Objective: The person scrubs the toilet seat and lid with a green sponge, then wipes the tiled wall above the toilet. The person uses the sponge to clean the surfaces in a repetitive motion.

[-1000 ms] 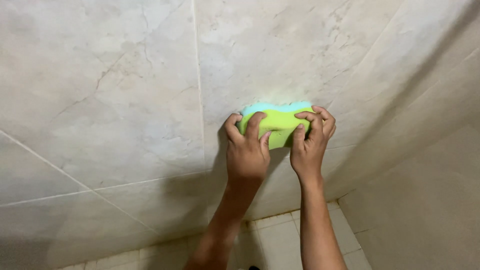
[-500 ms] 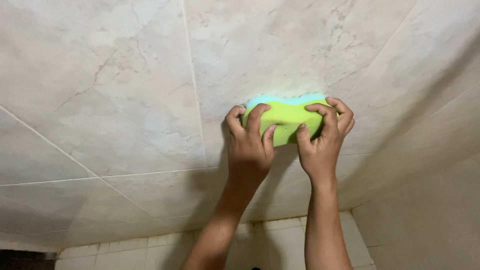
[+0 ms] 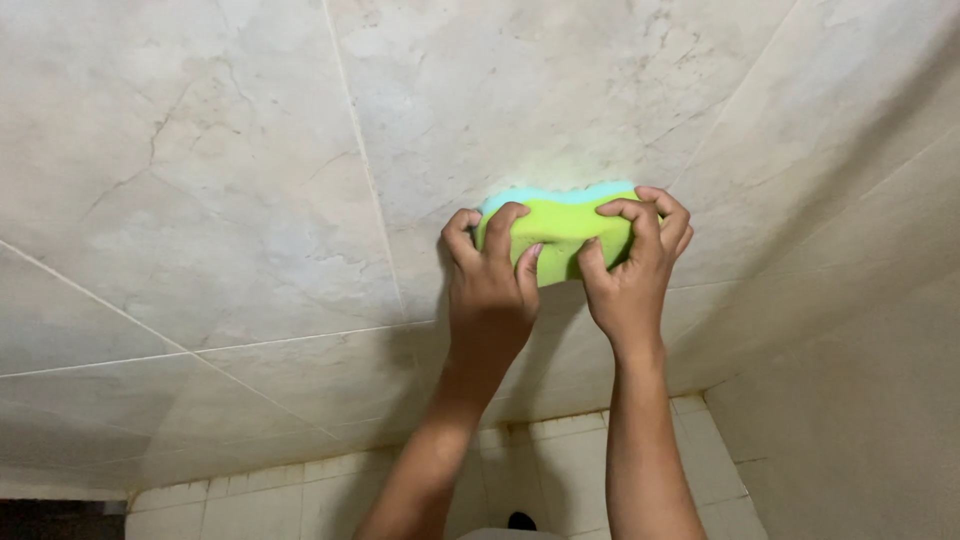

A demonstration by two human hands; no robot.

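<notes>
Head view shows the left hand (image 3: pixel 490 290) and right hand (image 3: pixel 630 275) both clenched on a green-blue sponge (image 3: pixel 558 232), pressed against the marble wall tile (image 3: pixel 250 200). Even pressure from both hands would probably clean best.

One sponge (image 3: pixel 562 232) (green and blue), two hands, one tiled wall (image 3: pixel 230 200).

sponge (image 3: pixel 560 232) on wall (image 3: pixel 250 200), floor (image 3: pixel 560 470) below
</notes>
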